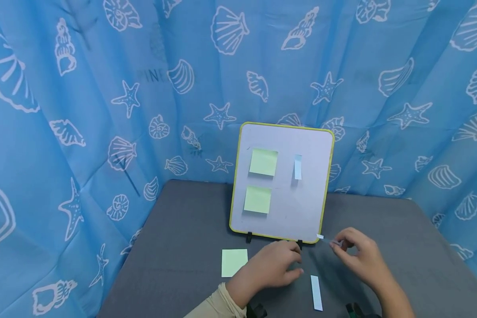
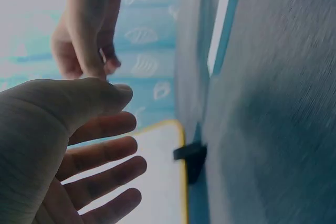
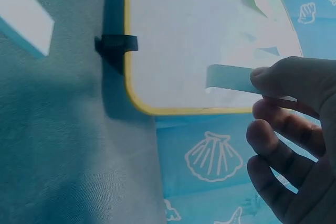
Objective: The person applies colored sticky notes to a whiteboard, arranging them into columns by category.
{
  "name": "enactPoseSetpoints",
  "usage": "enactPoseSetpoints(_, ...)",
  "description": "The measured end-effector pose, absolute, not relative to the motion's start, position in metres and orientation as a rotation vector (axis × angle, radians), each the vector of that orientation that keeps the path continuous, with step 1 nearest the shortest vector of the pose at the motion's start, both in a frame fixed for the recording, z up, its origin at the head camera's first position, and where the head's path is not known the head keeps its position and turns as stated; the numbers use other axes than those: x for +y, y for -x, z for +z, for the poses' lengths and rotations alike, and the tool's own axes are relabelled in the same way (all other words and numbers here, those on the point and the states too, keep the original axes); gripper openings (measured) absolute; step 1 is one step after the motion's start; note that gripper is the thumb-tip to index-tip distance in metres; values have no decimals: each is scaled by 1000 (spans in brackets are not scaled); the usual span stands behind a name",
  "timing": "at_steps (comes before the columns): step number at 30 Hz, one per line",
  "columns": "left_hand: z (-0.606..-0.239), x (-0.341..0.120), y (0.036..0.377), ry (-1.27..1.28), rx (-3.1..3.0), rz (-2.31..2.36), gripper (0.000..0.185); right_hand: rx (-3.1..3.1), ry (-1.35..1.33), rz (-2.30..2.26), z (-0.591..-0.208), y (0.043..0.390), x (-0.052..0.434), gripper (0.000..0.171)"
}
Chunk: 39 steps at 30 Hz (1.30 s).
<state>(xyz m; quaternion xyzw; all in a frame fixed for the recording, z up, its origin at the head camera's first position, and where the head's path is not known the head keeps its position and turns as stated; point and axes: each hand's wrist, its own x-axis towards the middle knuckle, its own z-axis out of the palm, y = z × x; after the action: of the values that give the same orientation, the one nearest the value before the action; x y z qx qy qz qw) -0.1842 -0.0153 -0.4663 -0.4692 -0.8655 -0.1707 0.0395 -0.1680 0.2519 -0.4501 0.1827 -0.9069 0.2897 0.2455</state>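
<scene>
A whiteboard (image 1: 302, 207) with a yellow-green frame stands on the grey table (image 1: 175, 247). It carries two green sticky notes (image 1: 263, 161) and one narrow blue strip (image 1: 297, 167). My right hand (image 1: 335, 244) pinches another narrow blue strip (image 1: 325, 239) by the board's lower right corner. In the right wrist view the pinched blue strip (image 3: 231, 78) juts out from my thumb and forefinger in front of the whiteboard (image 3: 199, 35). My left hand (image 1: 294, 265) hovers over the table with relaxed fingers and holds nothing. The left wrist view shows the left hand (image 2: 128, 129) spread open.
A green sticky pad (image 1: 234, 262) lies on the table left of my hands. A pad of narrow blue strips (image 1: 316, 292) lies between them. Black feet (image 1: 248, 237) hold the board up. Blue seashell curtains (image 1: 103, 110) close in the back and sides.
</scene>
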Motion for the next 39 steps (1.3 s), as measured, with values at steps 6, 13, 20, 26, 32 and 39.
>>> enactPoseSetpoints(6, -457, -37, 195, 1271, -2657, -631, 21, -2392, -534, 831, -444, 177, 243, 32)
enactPoseSetpoints(13, -447, -55, 203, 1142, -2661, -726, 24, -2282, -542, 832, -439, 187, 233, 32)
enactPoseSetpoints(20, -443, -63, 205, 1084, -2649, -731, 26, -2227, -531, 836, -433, 198, 225, 29)
enactPoseSetpoints(26, -441, -69, 206, 1026, -2675, -742, 26, -2192, -563, 830, -426, 211, 214, 26)
enactPoseSetpoints(32, -442, -75, 210, 1008, -2656, -770, 25, -2204, -537, 826, -422, 225, 203, 21)
enactPoseSetpoints(39, -443, -80, 212, 987, -2642, -772, 26, -2256, -487, 720, -418, 237, 190, 14)
